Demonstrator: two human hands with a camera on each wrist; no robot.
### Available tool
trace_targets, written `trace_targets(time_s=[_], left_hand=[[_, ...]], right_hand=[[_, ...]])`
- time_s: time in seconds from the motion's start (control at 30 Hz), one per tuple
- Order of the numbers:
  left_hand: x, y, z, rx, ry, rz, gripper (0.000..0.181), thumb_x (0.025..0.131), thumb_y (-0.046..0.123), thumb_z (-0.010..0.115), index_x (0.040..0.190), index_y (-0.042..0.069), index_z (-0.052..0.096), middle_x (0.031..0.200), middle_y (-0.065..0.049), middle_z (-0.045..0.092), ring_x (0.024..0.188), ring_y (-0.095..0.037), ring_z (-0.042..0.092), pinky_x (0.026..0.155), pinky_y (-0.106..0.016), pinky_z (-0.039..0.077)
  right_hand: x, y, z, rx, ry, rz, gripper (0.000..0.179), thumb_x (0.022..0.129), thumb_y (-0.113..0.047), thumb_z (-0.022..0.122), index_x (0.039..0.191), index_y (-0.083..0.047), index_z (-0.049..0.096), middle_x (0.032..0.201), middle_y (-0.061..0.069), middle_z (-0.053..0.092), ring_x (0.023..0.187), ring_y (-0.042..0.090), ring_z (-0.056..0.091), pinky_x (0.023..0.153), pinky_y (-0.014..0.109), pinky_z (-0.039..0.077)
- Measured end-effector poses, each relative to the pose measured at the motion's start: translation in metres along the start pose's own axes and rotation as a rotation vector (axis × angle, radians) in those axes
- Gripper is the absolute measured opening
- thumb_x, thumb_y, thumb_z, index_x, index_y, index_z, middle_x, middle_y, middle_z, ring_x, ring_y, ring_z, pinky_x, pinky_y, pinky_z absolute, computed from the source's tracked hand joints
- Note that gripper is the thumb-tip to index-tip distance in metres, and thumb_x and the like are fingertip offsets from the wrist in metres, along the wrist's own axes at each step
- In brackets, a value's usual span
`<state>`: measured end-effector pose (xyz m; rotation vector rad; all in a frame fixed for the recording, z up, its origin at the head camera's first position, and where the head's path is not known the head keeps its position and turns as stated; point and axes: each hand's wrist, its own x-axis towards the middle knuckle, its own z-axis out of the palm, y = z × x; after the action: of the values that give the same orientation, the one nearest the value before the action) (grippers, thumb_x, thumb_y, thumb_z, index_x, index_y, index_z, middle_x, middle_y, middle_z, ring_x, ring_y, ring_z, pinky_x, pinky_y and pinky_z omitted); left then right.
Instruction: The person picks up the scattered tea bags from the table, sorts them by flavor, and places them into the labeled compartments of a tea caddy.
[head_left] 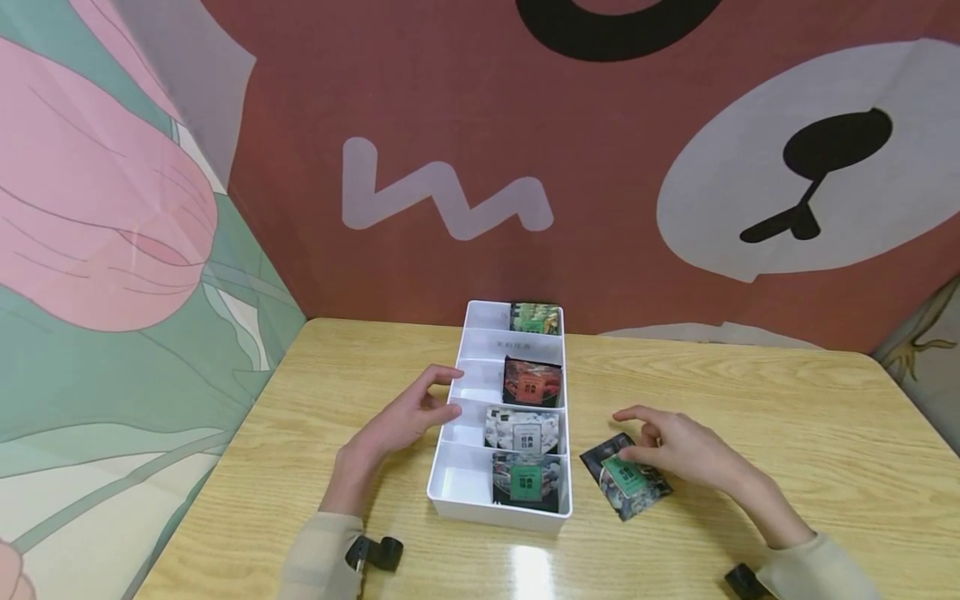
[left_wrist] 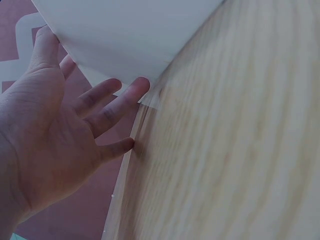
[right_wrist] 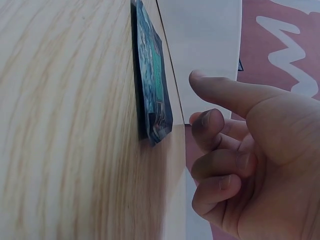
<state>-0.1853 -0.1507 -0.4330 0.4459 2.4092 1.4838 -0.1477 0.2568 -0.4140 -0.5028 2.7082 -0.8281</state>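
A long white divided box (head_left: 459, 479) stands on the table, with my left hand (head_left: 401, 421) along its left side. In the left wrist view, the fingers (left_wrist: 102, 95) of that hand are spread and relaxed at the box wall (left_wrist: 120, 40). My right hand (head_left: 686, 450) hovers over a dark sachet with a green label (head_left: 626, 475), which lies flat to the right of the box. The right wrist view shows a gap between this sachet (right_wrist: 152, 85) and the loosely bent fingers (right_wrist: 215, 192), which hold nothing.
The box's compartments hold a green sachet stack (head_left: 535, 318) at the back, then a red sachet (head_left: 531, 382), white sachets (head_left: 522, 431) and dark green-labelled sachets (head_left: 527, 483) at the front. Behind the wooden table (head_left: 787, 417) rises a printed backdrop (head_left: 600, 208).
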Motion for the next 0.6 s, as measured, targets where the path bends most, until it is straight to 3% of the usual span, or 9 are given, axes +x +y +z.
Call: trace_targets(time_s=[0.3,0.6], left_hand=[[-0.0018,0.0007,0.0002,-0.041,-0.003,0.006,0.051,0.096,0.028,0.067,0.142,0.024,0.046,0.143,-0.004,0.047,0.095,-0.021,0.061,0.083,-0.036,0.047],[0.0003,-0.0003,0.0001,-0.017,-0.008,-0.008,0.051,0.096,0.032,0.067,0.143,0.026,0.046,0.143,-0.002,0.047,0.097,-0.02,0.061,0.084,-0.035,0.047]], right_hand=[[0.0015,0.0051,0.0019,0.008,-0.034,0.009,0.048,0.091,-0.037,0.072,0.132,-0.015,0.06,0.063,-0.006,0.048,0.049,0.003,0.032,0.047,0.022,0.027],[0.0021,0.01,0.0027,-0.004,-0.028,0.01,0.048,0.09,-0.037,0.073,0.13,-0.015,0.06,0.062,-0.007,0.049,0.049,0.003,0.033,0.047,0.021,0.027]])
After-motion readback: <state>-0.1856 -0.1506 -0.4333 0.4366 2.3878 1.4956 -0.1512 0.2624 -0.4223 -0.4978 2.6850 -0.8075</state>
